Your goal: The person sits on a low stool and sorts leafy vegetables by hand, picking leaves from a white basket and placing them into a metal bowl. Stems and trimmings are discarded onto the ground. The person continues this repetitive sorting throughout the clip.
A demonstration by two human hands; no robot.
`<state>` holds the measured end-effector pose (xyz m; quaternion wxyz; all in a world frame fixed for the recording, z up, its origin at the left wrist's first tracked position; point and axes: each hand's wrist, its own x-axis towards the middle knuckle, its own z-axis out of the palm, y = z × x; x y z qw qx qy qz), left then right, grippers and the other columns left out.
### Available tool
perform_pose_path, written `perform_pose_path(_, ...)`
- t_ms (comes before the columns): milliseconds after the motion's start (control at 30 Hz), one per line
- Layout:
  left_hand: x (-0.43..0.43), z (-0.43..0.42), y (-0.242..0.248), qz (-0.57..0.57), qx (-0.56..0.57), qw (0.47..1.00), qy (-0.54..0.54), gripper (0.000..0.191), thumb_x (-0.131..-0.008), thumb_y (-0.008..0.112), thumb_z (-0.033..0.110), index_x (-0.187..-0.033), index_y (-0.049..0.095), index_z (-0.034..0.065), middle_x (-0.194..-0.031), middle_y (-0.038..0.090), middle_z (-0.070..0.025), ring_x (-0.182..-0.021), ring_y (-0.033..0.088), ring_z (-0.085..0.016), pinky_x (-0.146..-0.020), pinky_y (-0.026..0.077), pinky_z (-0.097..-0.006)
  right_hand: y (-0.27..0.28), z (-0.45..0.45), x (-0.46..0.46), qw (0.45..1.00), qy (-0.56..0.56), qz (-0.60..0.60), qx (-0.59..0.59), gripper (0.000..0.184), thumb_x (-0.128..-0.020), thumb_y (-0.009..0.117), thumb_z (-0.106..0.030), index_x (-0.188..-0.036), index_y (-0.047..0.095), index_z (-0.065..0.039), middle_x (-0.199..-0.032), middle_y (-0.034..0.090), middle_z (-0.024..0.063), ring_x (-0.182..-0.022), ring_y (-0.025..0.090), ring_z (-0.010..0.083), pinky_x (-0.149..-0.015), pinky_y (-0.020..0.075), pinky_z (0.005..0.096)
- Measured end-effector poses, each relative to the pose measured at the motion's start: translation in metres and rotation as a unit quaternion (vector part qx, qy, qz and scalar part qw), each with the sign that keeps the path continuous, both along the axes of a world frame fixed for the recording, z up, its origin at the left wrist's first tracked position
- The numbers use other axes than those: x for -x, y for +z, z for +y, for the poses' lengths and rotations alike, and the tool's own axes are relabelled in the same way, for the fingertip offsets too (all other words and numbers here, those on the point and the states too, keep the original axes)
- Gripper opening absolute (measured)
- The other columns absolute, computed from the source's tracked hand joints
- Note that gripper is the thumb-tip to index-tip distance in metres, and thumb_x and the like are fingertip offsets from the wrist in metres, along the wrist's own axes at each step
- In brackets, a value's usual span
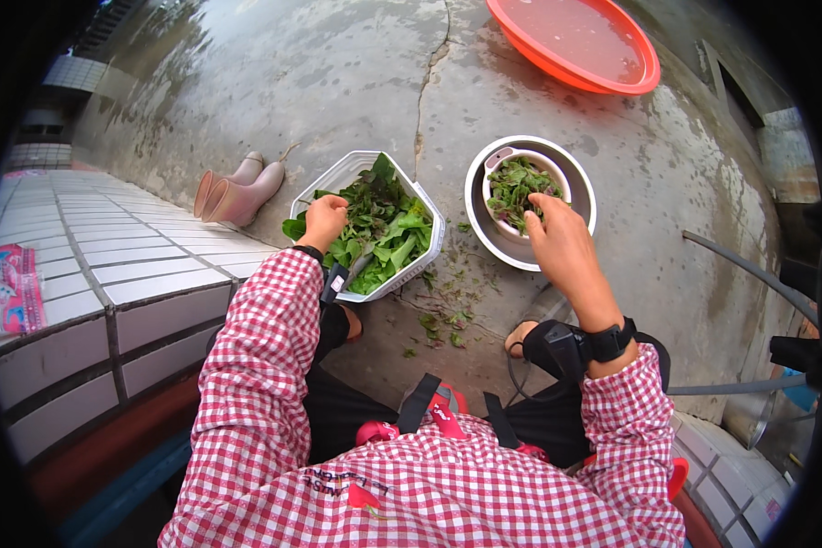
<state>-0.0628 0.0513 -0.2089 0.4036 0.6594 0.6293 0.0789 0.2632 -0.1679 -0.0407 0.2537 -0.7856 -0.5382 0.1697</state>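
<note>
A white plastic basket (430,241) full of leafy greens (401,229) stands on the ground ahead of me, left of centre. My left hand (327,218) is over its left side with fingers curled in; whether a leaf is between them is hidden. To the right, a metal basin (476,222) with a pale rim holds a smaller white colander (491,195). Picked green and purplish leaves (517,183) lie in the colander. Just above its right edge is my right hand (560,229), thumb and forefinger apart, with nothing visible between them.
Leaf scraps (445,329) litter the concrete between my feet. An orange-red tub (582,41) of cloudy water stands at the far right. Pink rubber boots (243,192) lie beside a white tiled ledge (157,240) on the left. A grey hose or bar (750,270) juts in from the right.
</note>
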Motion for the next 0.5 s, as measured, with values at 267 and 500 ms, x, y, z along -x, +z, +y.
perform_pose_path(267, -0.035, -0.019, -0.029, 0.126, -0.120, 0.954, -0.242, 0.023, -0.081, 0.063, 0.010, -0.103, 0.066, 0.0061, -0.102, 0.059, -0.0168, -0.100, 0.059, -0.036, -0.088, 0.047, -0.0421, -0.004, 0.003, 0.009, 1.000, 0.027, 0.015, -0.002, 0.026, -0.089, 0.059, -0.015, -0.107, 0.061, 0.003, -0.102, 0.065, 0.0219, -0.092, 0.062, 0.0388, -0.079, 0.0501, 0.0444)
perform_pose_path(500, -0.052, -0.029, -0.041, 0.195, -0.096, 0.953, -0.211, 0.026, -0.080, 0.068, 0.015, -0.104, 0.066, 0.0090, -0.108, 0.056, -0.0167, -0.100, 0.059, -0.037, -0.087, 0.048, -0.0441, -0.002, 0.003, 0.014, 0.999, 0.023, 0.041, 0.022, 0.025, -0.088, 0.060, -0.013, -0.107, 0.060, 0.003, -0.101, 0.064, 0.0211, -0.091, 0.062, 0.0392, -0.078, 0.0503, 0.0449)
